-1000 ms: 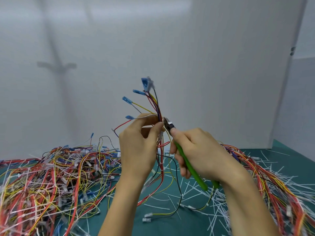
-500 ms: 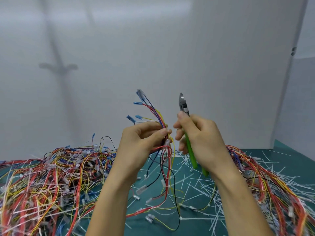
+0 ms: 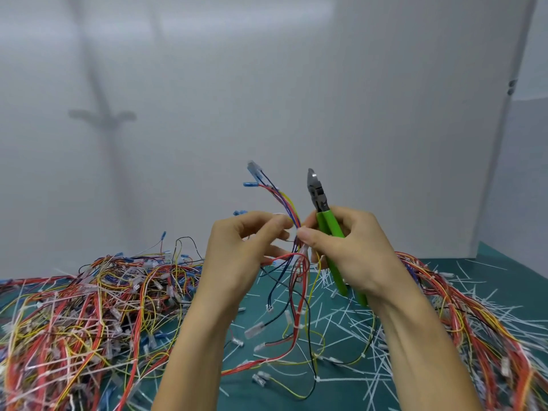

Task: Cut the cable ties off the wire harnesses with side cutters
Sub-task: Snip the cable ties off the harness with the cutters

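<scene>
The wire harness, a loose bundle of thin red, blue, yellow and black insulated wires, is held up in the middle of the scene, above the bench. Its upper ends fan out to the far left and finish in small blue sleeves and one clear plastic plug. The lower wires hang down in slack loops to the green bench, where they end in small clear connectors.

The right hand is curled round the green-handled steel side cutters. Its thumb and forefinger are pressed together on the bundle where the wires gather. The cutters stand nearly upright just right of the wires, with the dark metal head pointing up and the smooth handles running down through the palm. Whether the jaws are parted I cannot tell.

The left hand has its fingers curled. Its thumb and forefinger pinch a thin white strip right beside the bundle, too blurred to make out further.

Stiff white cut cable ties lie scattered like straws across the near and right of the bench. A tangled heap of harnesses covers the left side. A second heap of harnesses runs down the right edge. A plain white wall panel stands behind.
</scene>
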